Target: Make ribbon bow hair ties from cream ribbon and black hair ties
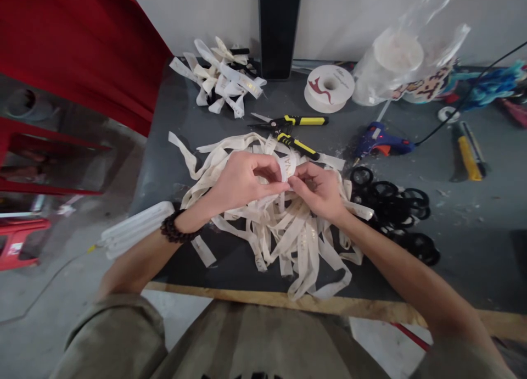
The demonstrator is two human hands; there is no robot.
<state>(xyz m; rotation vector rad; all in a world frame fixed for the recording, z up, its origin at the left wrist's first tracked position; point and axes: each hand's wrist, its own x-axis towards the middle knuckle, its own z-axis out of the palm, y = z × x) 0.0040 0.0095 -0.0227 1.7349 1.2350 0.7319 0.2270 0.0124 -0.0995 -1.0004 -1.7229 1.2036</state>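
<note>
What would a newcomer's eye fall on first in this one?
Probably the heap of pale ribbons mid-table, where the left hand and right hand pinch a white ribbon piece. Next, perhaps, the yellow-and-black snips just beyond the hands and the blue glue gun to their right.

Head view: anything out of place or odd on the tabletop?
The cutters lie unused with blades open, one handle at the edge of the ribbon pile. Pale scraps also litter the tabletop beside the black rings, looking untidy. Nothing looks damaged.
</note>
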